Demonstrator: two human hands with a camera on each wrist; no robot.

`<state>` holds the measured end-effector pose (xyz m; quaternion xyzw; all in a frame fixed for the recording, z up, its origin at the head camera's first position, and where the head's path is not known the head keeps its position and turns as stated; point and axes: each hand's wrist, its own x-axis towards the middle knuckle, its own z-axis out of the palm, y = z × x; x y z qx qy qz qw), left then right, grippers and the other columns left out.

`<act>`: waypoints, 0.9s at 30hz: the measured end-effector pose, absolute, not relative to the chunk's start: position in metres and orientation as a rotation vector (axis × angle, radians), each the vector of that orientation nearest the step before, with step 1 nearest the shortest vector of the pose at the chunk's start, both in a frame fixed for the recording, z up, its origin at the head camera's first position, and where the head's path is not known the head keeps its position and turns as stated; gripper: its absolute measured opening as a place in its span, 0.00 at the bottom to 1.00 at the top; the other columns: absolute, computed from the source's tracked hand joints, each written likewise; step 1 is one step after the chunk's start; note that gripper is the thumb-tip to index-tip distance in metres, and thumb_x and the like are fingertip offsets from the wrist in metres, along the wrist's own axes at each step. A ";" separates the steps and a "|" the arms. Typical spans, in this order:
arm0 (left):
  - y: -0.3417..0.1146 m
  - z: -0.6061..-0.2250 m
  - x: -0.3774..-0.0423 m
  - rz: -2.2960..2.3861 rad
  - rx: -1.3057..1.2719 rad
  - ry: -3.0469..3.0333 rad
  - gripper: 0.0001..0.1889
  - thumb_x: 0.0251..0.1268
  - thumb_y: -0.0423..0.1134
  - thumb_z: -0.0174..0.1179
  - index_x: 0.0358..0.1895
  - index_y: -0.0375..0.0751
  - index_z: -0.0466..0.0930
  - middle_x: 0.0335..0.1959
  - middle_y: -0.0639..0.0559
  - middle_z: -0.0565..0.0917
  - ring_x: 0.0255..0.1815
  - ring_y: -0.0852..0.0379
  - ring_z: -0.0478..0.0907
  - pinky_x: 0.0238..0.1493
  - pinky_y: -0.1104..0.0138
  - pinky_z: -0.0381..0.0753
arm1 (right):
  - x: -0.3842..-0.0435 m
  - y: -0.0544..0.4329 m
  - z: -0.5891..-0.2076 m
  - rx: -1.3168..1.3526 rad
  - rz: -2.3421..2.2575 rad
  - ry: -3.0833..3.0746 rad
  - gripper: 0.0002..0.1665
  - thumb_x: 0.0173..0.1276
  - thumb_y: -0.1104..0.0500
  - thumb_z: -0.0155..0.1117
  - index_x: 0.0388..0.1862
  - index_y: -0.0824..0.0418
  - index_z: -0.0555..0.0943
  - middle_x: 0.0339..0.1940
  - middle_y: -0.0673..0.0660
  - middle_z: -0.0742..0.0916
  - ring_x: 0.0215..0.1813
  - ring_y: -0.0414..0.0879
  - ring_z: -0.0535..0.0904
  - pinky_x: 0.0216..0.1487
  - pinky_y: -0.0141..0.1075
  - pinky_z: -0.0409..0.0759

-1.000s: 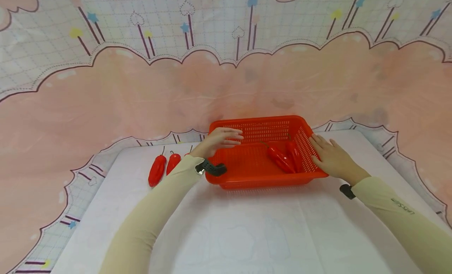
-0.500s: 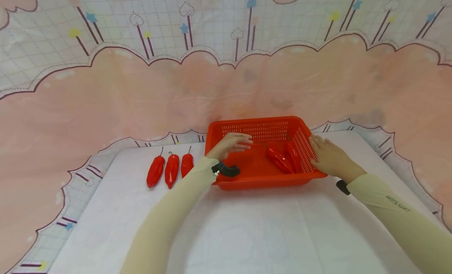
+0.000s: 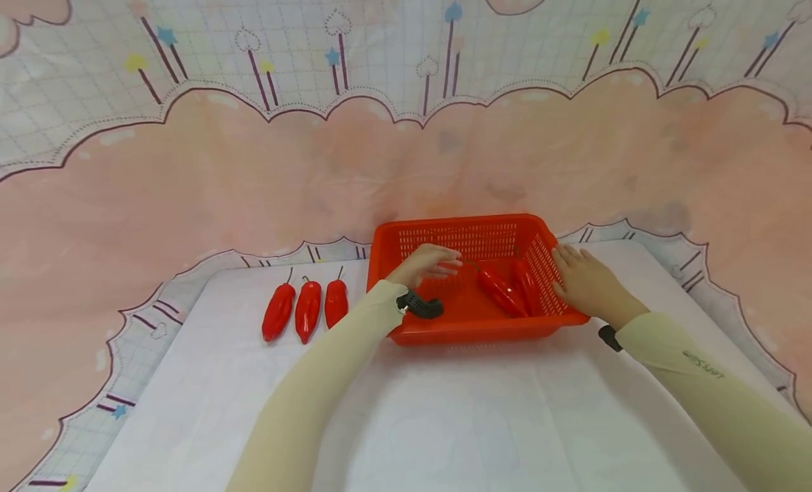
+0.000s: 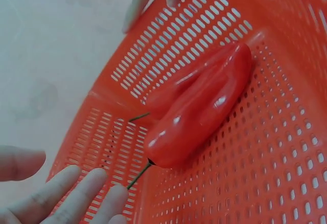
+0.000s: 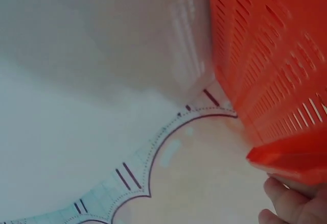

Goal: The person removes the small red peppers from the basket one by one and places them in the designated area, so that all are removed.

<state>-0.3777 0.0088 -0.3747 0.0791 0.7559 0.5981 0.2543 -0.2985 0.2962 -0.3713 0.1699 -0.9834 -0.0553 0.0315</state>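
Note:
My left hand [image 3: 426, 263] hovers over the left half of a red plastic basket [image 3: 476, 331], fingers extended and holding nothing. Two long red peppers lie inside at the basket's right end, a front pepper [image 3: 502, 292] and a rear pepper [image 3: 526, 286]. In the left wrist view, the fingers [image 4: 82, 193] of that hand appear close to the green stem of the nearer pepper [image 4: 196, 114]. My right hand [image 3: 593, 284] rests on the right rim with straight fingers. The right wrist view shows its fingertips [image 5: 278, 188] at the rim's edge.
Three more red peppers stand in a row left of the basket: a left one [image 3: 279, 311], a middle one [image 3: 308, 310] and a right one [image 3: 336, 302], partly behind the left sleeve. A white cloth [image 3: 457, 414] covers the table; a patterned backdrop [image 3: 285, 175] rises behind.
My left hand has moved right, from the basket's left rim to farther over its inside, and its sleeve uncovers the row of peppers. My right hand stays on the rim.

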 end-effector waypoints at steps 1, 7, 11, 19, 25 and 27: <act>0.010 -0.375 -0.378 1.621 0.209 2.050 0.21 0.71 0.40 0.51 0.64 0.36 0.70 0.61 0.40 0.76 0.60 0.44 0.75 0.66 0.57 0.71 | -0.299 0.296 -0.372 0.520 -0.160 -3.024 0.37 0.67 0.56 0.52 0.66 0.81 0.58 0.68 0.76 0.65 0.70 0.69 0.59 0.70 0.60 0.56; 0.020 -0.376 -0.383 1.593 0.114 1.966 0.21 0.72 0.38 0.48 0.64 0.34 0.68 0.62 0.37 0.74 0.62 0.42 0.73 0.67 0.57 0.70 | -0.299 0.295 -0.372 0.491 -0.106 -3.017 0.37 0.68 0.57 0.50 0.66 0.81 0.58 0.68 0.76 0.65 0.71 0.69 0.58 0.71 0.59 0.56; 0.027 -0.379 -0.388 1.571 0.039 1.859 0.23 0.72 0.37 0.47 0.67 0.33 0.64 0.65 0.35 0.70 0.66 0.41 0.69 0.69 0.56 0.67 | -0.299 0.294 -0.372 0.482 -0.086 -3.029 0.37 0.67 0.57 0.51 0.67 0.81 0.57 0.68 0.76 0.64 0.71 0.69 0.58 0.70 0.59 0.56; 0.036 -0.397 -0.398 1.573 -0.024 1.873 0.21 0.72 0.39 0.47 0.65 0.37 0.68 0.61 0.38 0.75 0.62 0.45 0.74 0.65 0.59 0.72 | -0.298 0.294 -0.374 0.469 -0.073 -3.043 0.38 0.67 0.56 0.51 0.67 0.81 0.56 0.69 0.76 0.63 0.71 0.69 0.57 0.70 0.60 0.56; 0.041 -0.419 -0.417 1.574 -0.011 1.857 0.19 0.68 0.41 0.53 0.60 0.38 0.73 0.56 0.41 0.80 0.55 0.47 0.79 0.58 0.61 0.78 | -0.298 0.296 -0.377 0.450 -0.065 -3.061 0.38 0.67 0.57 0.50 0.68 0.80 0.56 0.69 0.76 0.63 0.72 0.69 0.56 0.71 0.60 0.55; 0.044 -0.418 -0.416 1.578 -0.020 1.856 0.20 0.69 0.40 0.52 0.61 0.38 0.72 0.58 0.39 0.78 0.57 0.45 0.78 0.61 0.60 0.76 | -0.297 0.296 -0.376 0.454 -0.063 -3.058 0.38 0.68 0.57 0.50 0.68 0.80 0.55 0.69 0.76 0.62 0.72 0.69 0.56 0.71 0.60 0.55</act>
